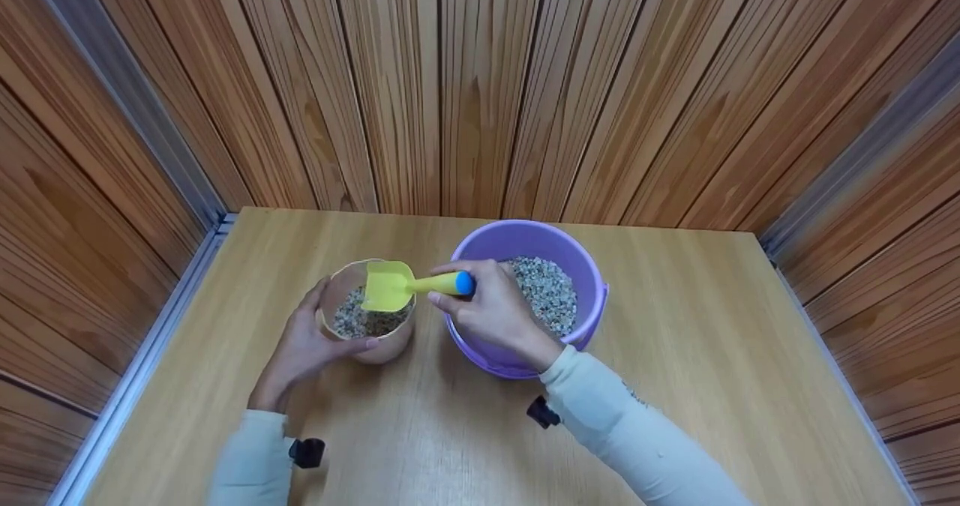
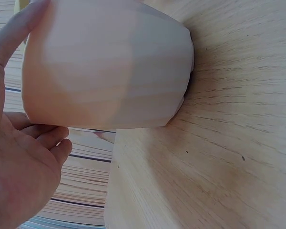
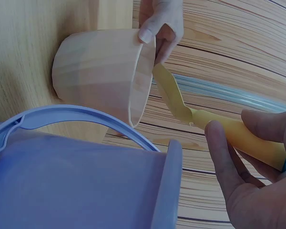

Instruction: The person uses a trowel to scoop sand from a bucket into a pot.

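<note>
My left hand (image 1: pixel 304 345) holds the side of a beige pot (image 1: pixel 390 347), thumb near the front of the rim and fingers round the far left. Grey gravel (image 1: pixel 349 315) lies in the pot, which stands upright on the table. My right hand (image 1: pixel 499 307) grips the handle of a yellow toy shovel (image 1: pixel 388 286) with a blue end. Its blade hangs over the pot's mouth, and no gravel shows on it. In the right wrist view, the blade (image 3: pixel 169 93) is tilted at the pot's rim. Below the right hand stands a purple bucket (image 1: pixel 555 242) holding more gravel (image 1: pixel 551 292).
A light wooden table (image 1: pixel 697 386) carries both containers, with the bucket to the right of the pot. The bucket's handle (image 3: pixel 86 112) hangs down its outside. Wood-patterned panels (image 1: pixel 480 94) rise behind and at both sides. Several tiny dark specks lie near the pot.
</note>
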A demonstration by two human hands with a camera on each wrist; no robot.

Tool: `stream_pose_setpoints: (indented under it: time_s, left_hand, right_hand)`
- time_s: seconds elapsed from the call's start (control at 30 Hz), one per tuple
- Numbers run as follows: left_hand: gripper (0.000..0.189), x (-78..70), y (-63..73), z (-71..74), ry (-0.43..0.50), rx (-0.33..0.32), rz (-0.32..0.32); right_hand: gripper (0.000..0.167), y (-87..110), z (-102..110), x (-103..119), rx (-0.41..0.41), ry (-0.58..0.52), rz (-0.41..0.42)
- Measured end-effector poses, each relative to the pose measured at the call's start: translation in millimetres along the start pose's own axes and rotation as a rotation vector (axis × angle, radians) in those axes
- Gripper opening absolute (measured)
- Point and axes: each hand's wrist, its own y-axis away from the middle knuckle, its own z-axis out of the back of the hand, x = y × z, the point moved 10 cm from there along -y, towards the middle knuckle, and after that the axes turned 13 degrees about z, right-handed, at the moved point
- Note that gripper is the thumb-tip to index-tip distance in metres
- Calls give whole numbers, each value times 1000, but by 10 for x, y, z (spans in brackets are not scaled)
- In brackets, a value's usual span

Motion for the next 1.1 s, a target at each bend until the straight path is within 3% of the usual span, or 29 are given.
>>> stream_pose_setpoints:
  time_s: [0.5,1.1]
  left_hand:
    - [142,9,0,-14,16,9,21]
    - [143,31,-10,-17,15,7,26]
  right_hand:
    - [26,20,-87,44,58,77,47]
    - [21,27,-85,-55,-3,-39,3]
